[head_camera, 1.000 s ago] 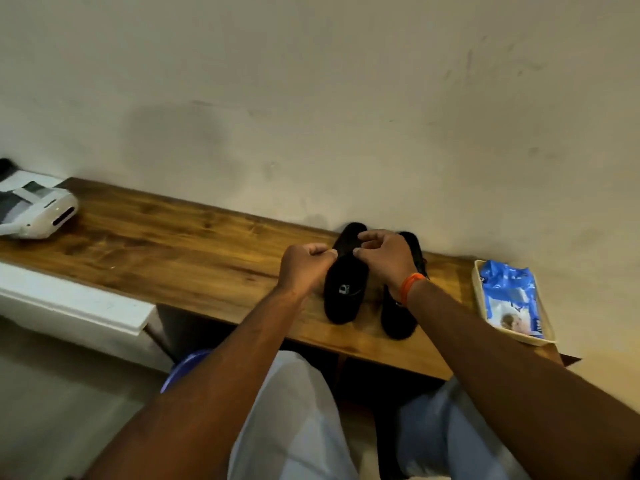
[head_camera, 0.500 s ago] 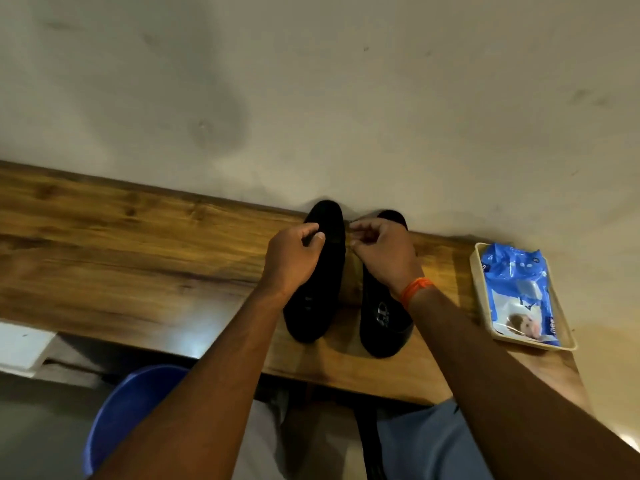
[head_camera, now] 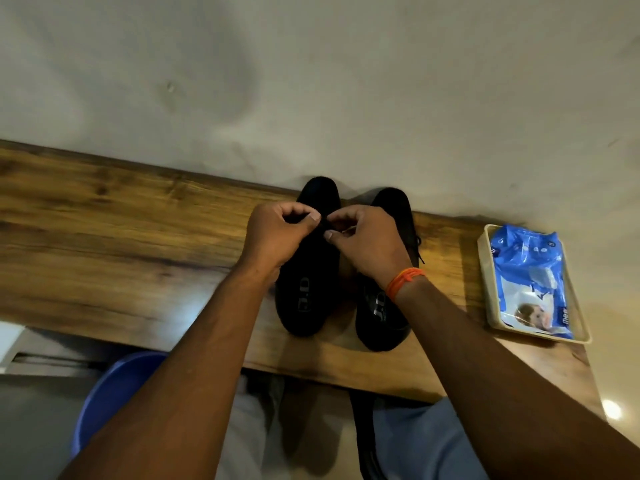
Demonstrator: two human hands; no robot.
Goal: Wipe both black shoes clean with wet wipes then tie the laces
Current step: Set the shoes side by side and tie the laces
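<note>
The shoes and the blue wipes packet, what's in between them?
Only bare wooden shelf lies between the right shoe and the tray holding the blue wipes packet, as the head view shows.

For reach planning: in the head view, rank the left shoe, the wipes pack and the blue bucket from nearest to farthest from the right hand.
From the right hand:
1. Left shoe, directly under the fingers.
2. Wipes pack, off to the right in its tray.
3. Blue bucket, lower left, below the shelf.
</note>
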